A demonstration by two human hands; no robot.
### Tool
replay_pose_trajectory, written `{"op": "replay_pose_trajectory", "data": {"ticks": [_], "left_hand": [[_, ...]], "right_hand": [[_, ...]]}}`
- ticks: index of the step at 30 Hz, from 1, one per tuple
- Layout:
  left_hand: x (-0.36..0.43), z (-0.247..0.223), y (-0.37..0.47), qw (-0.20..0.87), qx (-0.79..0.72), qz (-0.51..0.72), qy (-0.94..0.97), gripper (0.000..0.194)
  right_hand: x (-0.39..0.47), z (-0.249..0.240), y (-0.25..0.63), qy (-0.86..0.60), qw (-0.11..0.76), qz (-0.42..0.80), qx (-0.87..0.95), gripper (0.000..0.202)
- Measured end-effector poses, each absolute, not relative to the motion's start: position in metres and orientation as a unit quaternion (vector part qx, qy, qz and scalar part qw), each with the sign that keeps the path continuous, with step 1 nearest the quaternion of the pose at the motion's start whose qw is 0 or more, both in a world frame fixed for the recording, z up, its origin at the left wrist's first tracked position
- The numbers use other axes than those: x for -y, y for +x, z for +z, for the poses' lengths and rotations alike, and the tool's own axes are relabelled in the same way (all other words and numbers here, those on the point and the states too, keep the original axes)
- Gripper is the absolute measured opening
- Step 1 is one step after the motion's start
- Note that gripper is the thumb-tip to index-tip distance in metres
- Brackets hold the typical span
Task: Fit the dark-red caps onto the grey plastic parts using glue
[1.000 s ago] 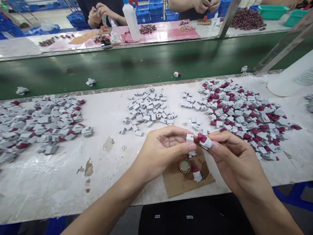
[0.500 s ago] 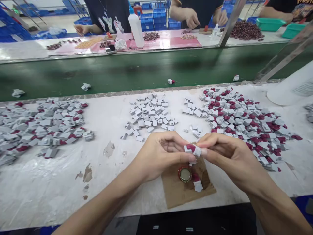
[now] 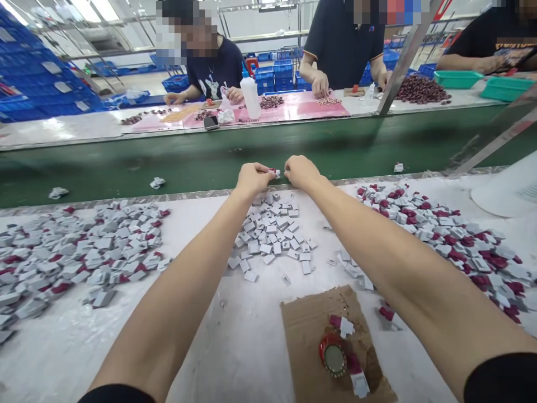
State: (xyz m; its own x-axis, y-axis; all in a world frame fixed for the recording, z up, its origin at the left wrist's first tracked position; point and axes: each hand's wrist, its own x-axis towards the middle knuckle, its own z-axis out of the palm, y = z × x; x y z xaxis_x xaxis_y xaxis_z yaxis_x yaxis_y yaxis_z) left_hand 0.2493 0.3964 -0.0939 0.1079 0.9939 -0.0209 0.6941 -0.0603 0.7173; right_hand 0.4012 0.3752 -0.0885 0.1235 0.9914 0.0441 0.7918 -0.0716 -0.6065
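Observation:
Both arms reach out to the near edge of the green belt [image 3: 218, 154]. My left hand [image 3: 253, 180] is closed, pinching a small grey-and-maroon plastic piece [image 3: 274, 173] at its fingertips. Just right of it, apart by a small gap, my right hand [image 3: 302, 171] has its fingers pressed together. A speck of light grey shows at those fingertips, too small to name. Below the hands lies a heap of plain grey pieces [image 3: 272, 229]. Nearer me, a cardboard sheet [image 3: 297, 336] bears a red bottle cap [image 3: 334, 358] and two grey-and-maroon pieces [image 3: 346, 327].
Heaps of grey-and-maroon pieces lie at left [image 3: 96, 246] and right [image 3: 465, 240]. Several pieces rest on the belt. A white tub [image 3: 507, 190] stands far right beside a metal post [image 3: 406, 56]. Across the belt, people work at a bench with a squeeze bottle [image 3: 250, 98].
My hands have moved from above the cardboard forward to the belt's edge. The cardboard is uncovered, showing two pieces beside the cap. The view has tilted up.

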Motion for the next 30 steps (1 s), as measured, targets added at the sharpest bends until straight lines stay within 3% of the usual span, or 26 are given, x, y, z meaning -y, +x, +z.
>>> {"op": "replay_pose_trajectory", "data": {"ticks": [4,8,12,14,18,20,26,30], "left_hand": [[-0.4,-0.092,0.244,0.249,-0.629,0.206,0.707,0.011],[-0.375,-0.084,0.231,0.192,-0.594,0.183,0.76,0.03],[-0.349,-0.083,0.226,0.207,-0.525,0.135,0.815,0.019],[-0.342,-0.081,0.227,0.218,-0.515,0.129,0.819,0.013],[-0.322,-0.068,0.227,0.238,-0.497,0.167,0.817,0.024],[-0.299,-0.06,0.22,0.282,-0.477,0.193,0.809,0.031],[-0.211,-0.061,0.198,0.545,-0.412,0.23,0.694,0.033],[-0.173,-0.074,0.191,0.585,-0.402,0.246,0.66,0.02]], "right_hand": [[-0.357,-0.076,0.414,-0.697,0.297,0.232,0.611,0.015],[-0.282,-0.055,0.441,-0.671,0.365,0.288,0.577,0.034],[-0.187,-0.049,0.462,-0.646,0.435,0.382,0.497,0.026],[-0.146,-0.052,0.466,-0.641,0.466,0.412,0.45,0.034],[-0.077,-0.064,0.46,-0.643,0.496,0.408,0.416,0.036],[-0.048,-0.071,0.453,-0.629,0.52,0.419,0.398,0.03],[0.012,-0.093,0.435,-0.618,0.536,0.465,0.339,0.027],[0.02,-0.097,0.425,-0.624,0.545,0.448,0.338,0.021]]}}
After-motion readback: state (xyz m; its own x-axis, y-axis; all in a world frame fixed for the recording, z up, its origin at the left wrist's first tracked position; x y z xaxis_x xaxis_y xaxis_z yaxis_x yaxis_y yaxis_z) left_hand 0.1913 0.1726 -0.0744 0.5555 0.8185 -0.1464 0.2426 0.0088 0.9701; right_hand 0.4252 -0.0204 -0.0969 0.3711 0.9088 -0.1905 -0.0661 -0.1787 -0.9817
